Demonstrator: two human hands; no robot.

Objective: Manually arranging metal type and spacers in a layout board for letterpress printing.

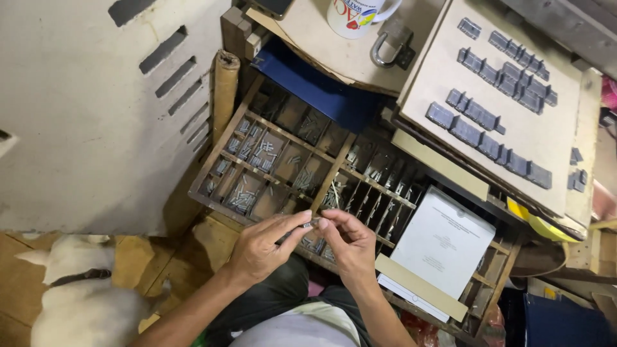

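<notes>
The person sat hemmed in: a pale metal cabinet (96,115) with slots stood close on their left, and a wooden type case (302,167) filled the room ahead, its near rim almost over the knees. A white dog (77,295) lay on the tiled floor by the left elbow, so the only free room was the small gap above the lap, where both hands met.

The left hand (263,244) and the right hand (350,244) pinched a small metal piece (313,223) between them — thumb and forefinger of each closed on its ends, the other fingers curled loosely. It was thin, grey and dull, and lay roughly level, its long axis running left to right from one hand to the other, just over the near edge of the case.

The case was worn dark wood cut into many small compartments, most holding little grey metal slugs. A white printed sheet (443,244) lay across its right part. Higher up, a tan board (437,71) sloped over the case — rows of grey blocks (495,109) sat on it. A steel padlock (389,48) and a white mug (357,16) rested on a rounded board beyond.
</notes>
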